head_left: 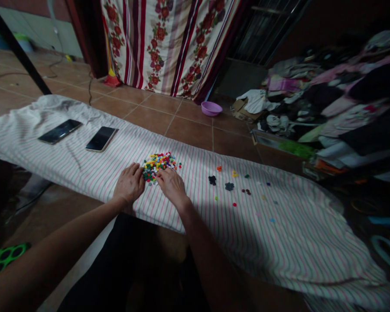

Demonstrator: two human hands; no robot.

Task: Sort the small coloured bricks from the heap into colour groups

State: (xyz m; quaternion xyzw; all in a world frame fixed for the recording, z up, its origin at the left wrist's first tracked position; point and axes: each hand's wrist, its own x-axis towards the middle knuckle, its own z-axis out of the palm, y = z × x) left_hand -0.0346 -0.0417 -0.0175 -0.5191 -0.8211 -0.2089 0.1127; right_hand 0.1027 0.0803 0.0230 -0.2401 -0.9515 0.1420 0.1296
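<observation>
A heap of small, round, button-like pieces [159,161] in many colours lies on the striped cloth. My left hand [130,183] rests flat against the heap's left edge, fingers lying loosely on the cloth. At the heap's front right, my right hand [173,185] has its thumb and fingers pinched together low over the pieces; whatever is between the fingertips is too small to make out. Off to the right lie small groups sorted by colour: black pieces [212,179], dark grey pieces [229,186], orange pieces [219,168], yellow pieces [235,174] and brown pieces [246,191].
Two phones [101,139] lie on the cloth [295,242] at the left. Single pieces, among them a red piece [234,204] and a light blue piece [272,220], are scattered at the right. A purple basin [211,108] stands on the tiled floor beyond, near piled clothes [338,91].
</observation>
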